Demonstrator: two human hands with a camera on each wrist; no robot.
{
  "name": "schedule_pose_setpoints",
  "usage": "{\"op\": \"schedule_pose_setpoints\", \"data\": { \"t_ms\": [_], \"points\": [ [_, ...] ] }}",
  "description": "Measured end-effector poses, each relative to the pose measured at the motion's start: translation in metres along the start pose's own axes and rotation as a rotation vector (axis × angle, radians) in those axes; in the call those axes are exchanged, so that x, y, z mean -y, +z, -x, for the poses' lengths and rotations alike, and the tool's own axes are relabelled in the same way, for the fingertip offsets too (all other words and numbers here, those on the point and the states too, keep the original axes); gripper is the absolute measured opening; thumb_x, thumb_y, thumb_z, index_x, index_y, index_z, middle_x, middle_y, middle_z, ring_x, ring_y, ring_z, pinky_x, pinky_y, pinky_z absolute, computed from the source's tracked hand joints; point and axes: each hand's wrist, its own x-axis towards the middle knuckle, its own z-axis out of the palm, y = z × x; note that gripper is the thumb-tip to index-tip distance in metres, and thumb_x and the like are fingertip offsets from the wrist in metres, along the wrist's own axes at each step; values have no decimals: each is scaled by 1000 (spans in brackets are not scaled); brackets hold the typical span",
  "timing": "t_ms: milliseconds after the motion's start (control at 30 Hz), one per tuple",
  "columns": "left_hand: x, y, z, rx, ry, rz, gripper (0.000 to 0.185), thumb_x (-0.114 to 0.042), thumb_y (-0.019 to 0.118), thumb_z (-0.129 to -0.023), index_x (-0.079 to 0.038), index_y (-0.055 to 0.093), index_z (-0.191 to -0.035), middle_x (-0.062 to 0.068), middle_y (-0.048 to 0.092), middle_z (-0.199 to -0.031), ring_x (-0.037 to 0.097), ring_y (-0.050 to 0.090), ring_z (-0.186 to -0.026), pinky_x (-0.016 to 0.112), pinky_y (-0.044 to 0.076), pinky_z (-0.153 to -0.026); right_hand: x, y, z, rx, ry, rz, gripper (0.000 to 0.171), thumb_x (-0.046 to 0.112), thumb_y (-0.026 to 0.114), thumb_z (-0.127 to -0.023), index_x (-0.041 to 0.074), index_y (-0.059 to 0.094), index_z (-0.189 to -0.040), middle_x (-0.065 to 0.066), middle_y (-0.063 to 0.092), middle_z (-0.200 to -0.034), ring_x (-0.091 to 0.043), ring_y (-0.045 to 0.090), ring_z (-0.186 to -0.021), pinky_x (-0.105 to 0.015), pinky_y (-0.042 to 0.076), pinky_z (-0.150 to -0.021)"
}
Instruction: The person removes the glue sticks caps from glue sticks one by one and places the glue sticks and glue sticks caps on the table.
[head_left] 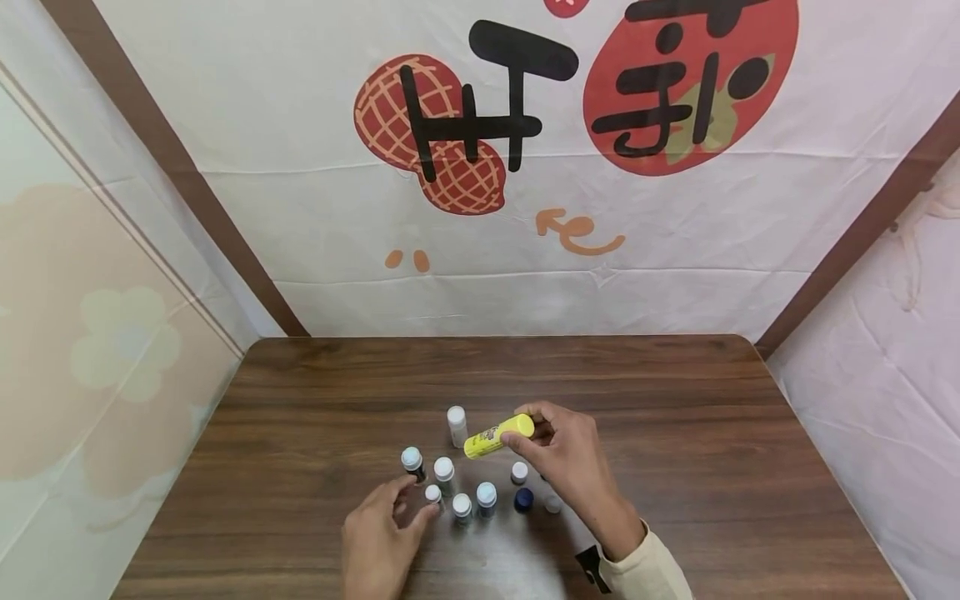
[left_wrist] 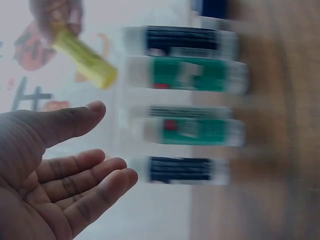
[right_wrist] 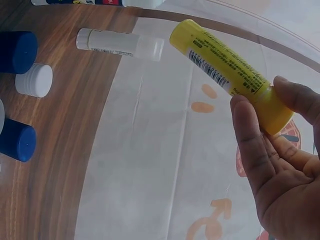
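My right hand (head_left: pixel 564 450) holds a yellow glue stick (head_left: pixel 495 436) above the table, tilted, its thumb and fingers pinching the capped end. In the right wrist view the barcode and print on the yellow tube (right_wrist: pixel 220 65) face the camera. My left hand (head_left: pixel 384 533) is beside the standing glue sticks, thumb and fingers apart and nothing between them in the left wrist view. Close to it stand a white-capped glue stick with a dark blue label (left_wrist: pixel 180 170) and one with a green label (left_wrist: pixel 195 131). Motion blurs the left wrist view.
Several more upright glue sticks stand around, including a white one (head_left: pixel 457 427) farther back and another green-labelled one (left_wrist: pixel 190 74). Dark blue caps (head_left: pixel 524 500) and a small white cap (head_left: pixel 519 472) are to the right on the brown wooden table (head_left: pixel 675 450). A printed cloth (head_left: pixel 337 233) hangs behind.
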Motion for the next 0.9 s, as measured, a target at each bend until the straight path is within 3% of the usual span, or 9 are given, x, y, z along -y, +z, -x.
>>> {"op": "schedule_pose_setpoints", "data": {
  "t_ms": [200,367,467,733,900],
  "points": [
    [-17,-9,-10,-109,147,24,44,-17,92,-56,-6,71,-93,3,71,-84,15,67,-69,29,54,-59,5,1,2,-34,-15,-37,25,21,84,-74,10,70,-92,6,67,-76,-4,62,-64,-22,53,-57],
    [-31,-5,-17,-170,314,80,49,-20,93,-54,-9,72,-97,1,71,-92,14,67,-78,26,53,-66,9,2,5,-21,-28,-42,24,28,84,-74,12,71,-87,10,66,-70,-2,61,-58,-23,51,-51],
    [-38,-1,-19,-172,387,108,51,-22,93,-55,-9,72,-100,1,71,-97,17,67,-86,29,53,-71,12,3,7,-3,-44,-38,25,32,83,-74,13,70,-83,10,65,-66,-1,60,-56,-22,51,-49],
    [-50,8,-21,-97,409,143,49,-19,93,-57,-12,71,-100,-2,69,-98,13,65,-85,28,52,-71,16,6,12,18,-52,-51,27,37,82,-75,14,69,-80,11,64,-64,-1,59,-54,-22,50,-48],
    [-52,13,-23,-95,406,149,44,-17,92,-58,-14,70,-96,-4,68,-93,11,62,-79,26,49,-66,17,6,15,28,-45,-71,33,44,79,-75,13,69,-80,11,65,-65,-2,60,-56,-22,50,-49]
  ]
}}
